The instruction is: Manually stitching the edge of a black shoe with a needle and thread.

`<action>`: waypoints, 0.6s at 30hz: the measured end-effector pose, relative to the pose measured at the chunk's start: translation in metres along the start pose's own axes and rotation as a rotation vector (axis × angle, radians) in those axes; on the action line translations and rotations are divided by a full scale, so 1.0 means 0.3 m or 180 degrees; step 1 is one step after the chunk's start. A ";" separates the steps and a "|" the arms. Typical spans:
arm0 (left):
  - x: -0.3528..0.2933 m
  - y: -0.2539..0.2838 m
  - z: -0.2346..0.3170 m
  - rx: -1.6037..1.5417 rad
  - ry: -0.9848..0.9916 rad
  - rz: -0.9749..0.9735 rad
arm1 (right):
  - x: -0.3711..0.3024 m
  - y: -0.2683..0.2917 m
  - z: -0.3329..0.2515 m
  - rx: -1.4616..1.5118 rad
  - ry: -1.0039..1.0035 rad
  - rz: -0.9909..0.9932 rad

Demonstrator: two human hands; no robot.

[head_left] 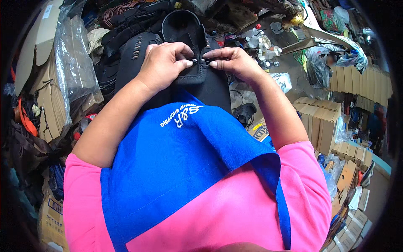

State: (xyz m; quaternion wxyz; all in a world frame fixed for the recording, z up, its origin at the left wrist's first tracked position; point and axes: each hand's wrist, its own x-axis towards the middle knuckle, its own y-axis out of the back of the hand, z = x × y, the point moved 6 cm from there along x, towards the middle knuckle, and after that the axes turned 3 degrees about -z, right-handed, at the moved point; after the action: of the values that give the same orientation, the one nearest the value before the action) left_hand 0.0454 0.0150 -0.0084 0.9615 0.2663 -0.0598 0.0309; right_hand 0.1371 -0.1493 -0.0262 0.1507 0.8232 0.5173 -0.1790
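A black leather shoe (192, 78), or a shoe-like piece, rests on my dark-trousered lap, its rounded opening at the far end and a stitched edge toward me. My left hand (166, 63) is closed in a pinch at its left side, thumb and forefinger on a thin strand. From the right, my right hand (235, 62) pinches a thin strand too, close to the middle of the shoe. Short, light bits of strand run between the two pinches. Whether a needle is among them is too small to tell. A blue apron (168, 134) covers my front.
Flattened cardboard (50, 92) and clear plastic (75, 63) stand on the left. Several clear bottles (262, 44) lie at the far right, near a plastic bag (317, 67). Stacked brown boxes (321, 117) are on the right. A coil of reddish wire (119, 13) sits at the back.
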 end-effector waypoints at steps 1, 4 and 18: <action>0.001 -0.003 -0.007 -0.0084 0.0253 -0.0019 | 0.001 -0.001 0.004 0.0086 0.0008 -0.0001; 0.003 -0.014 -0.009 -0.0193 0.0553 -0.0064 | 0.000 -0.008 0.001 -0.0027 -0.0014 0.0071; 0.069 0.074 0.125 0.1313 -0.0879 -0.0025 | 0.004 -0.001 -0.018 -0.0163 -0.0019 -0.0134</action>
State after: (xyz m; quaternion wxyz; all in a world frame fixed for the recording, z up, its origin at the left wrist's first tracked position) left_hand 0.0601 0.0153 0.0375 0.8696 0.4589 -0.1821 0.0021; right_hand 0.1380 -0.1459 -0.0221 0.1694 0.8075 0.5385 -0.1712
